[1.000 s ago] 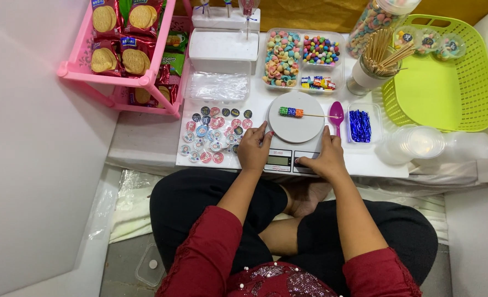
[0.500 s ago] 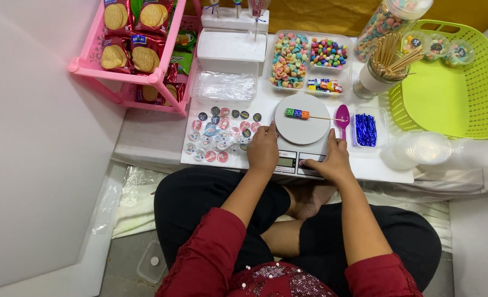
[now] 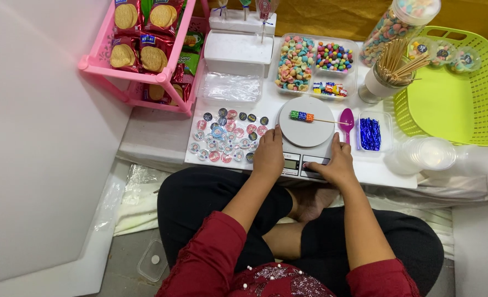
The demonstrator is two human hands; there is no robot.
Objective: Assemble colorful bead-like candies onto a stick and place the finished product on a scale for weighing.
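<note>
A white kitchen scale [image 3: 307,132] stands on the low white table [image 3: 161,135] in front of me. On its round plate lies a wooden skewer with coloured candies [image 3: 301,116]. My left hand [image 3: 268,154] rests at the scale's front left corner, fingers together, holding nothing. My right hand [image 3: 336,163] lies on the scale's front right, a fingertip touching the panel beside the display. A purple spoon [image 3: 347,120] lies right of the plate. Round stickers [image 3: 226,137] are spread left of the scale.
Behind the scale stand trays of coloured candy [image 3: 315,65], a white box [image 3: 237,48], a cup of skewers [image 3: 390,74] and a candy jar [image 3: 398,25]. A green basket [image 3: 456,93] and clear cups [image 3: 434,154] are right; a pink snack rack [image 3: 145,49] is left. Blue ties [image 3: 370,133] fill a small tray.
The view has shifted slightly. Both hands stay at the front of the scale; my right hand's fingertip has settled on the panel.
</note>
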